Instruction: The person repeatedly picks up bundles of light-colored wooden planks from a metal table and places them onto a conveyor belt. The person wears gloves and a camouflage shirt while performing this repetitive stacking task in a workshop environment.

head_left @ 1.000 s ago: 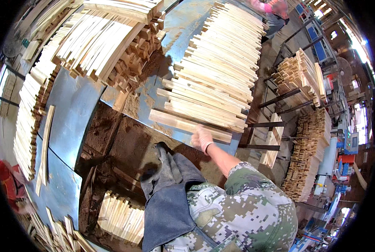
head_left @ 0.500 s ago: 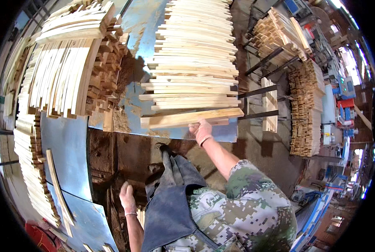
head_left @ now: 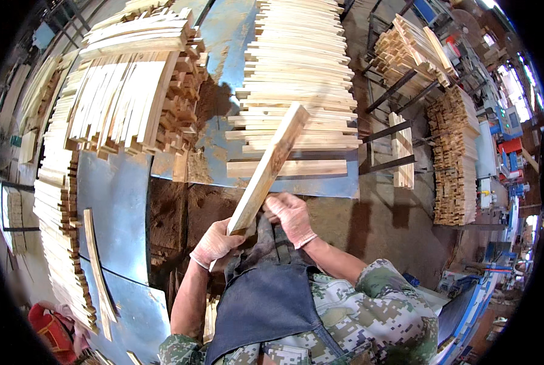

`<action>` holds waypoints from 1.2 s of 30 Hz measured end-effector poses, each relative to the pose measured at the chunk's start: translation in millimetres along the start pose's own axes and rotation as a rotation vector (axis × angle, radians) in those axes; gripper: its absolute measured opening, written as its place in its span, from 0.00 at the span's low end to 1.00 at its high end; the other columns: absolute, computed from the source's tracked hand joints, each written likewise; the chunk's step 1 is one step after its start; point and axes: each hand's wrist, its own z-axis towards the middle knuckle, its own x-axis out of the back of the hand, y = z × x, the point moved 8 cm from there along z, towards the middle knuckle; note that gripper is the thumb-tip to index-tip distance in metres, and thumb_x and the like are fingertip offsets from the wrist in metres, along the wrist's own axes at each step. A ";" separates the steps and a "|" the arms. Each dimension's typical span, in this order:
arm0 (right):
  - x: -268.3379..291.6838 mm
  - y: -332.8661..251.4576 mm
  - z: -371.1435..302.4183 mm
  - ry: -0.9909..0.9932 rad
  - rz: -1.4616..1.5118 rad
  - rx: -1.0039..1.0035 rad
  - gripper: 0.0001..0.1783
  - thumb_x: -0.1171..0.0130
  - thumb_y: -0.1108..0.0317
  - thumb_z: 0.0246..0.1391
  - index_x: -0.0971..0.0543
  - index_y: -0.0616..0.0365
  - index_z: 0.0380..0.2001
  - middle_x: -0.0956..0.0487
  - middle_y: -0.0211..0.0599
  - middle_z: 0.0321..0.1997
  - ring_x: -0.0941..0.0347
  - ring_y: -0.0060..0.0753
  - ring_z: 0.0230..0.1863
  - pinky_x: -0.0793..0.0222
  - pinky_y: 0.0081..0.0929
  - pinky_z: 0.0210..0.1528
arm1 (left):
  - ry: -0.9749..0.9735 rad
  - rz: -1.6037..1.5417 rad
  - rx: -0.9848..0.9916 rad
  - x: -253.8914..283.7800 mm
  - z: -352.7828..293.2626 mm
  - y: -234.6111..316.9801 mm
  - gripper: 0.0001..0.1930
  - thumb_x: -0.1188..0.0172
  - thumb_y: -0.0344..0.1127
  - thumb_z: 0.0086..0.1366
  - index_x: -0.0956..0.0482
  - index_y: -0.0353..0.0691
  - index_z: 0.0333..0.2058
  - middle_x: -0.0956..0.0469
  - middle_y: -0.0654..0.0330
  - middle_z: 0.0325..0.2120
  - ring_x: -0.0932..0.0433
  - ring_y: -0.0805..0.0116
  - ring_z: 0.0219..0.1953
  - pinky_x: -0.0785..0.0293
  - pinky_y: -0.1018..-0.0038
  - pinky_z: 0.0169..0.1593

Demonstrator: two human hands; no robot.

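A long, pale wooden slat with brown marks along one face tilts up and away in front of my apron. Its near end is in my left hand, gloved, with the fingers closed round the wood. My right hand, also gloved, is at the slat's right edge with its fingers curled in; whether they touch the wood or hold anything I cannot tell. Beyond them, a row of slats lies side by side on the blue metal table. One separate slat lies at the table's near edge.
High stacks of slats stand at the left. Below them, a thin strip rests on a blue metal surface. Dark metal bars jut out right of the table, with another slat stack beyond.
My right hand has drawn back from the table and the slat has swung from lying crosswise to pointing away from me. My left hand has come up and closed on its near end.
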 end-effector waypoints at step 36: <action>-74.8 -65.1 -3.3 -0.093 0.111 0.211 0.18 0.28 0.70 0.60 0.19 0.66 0.50 0.14 0.35 0.45 0.18 0.25 0.42 0.20 0.27 0.48 | 0.064 -0.075 0.010 4.8 -106.4 -51.2 0.21 0.22 0.35 0.62 0.13 0.33 0.51 0.11 0.62 0.41 0.16 0.72 0.43 0.21 0.71 0.51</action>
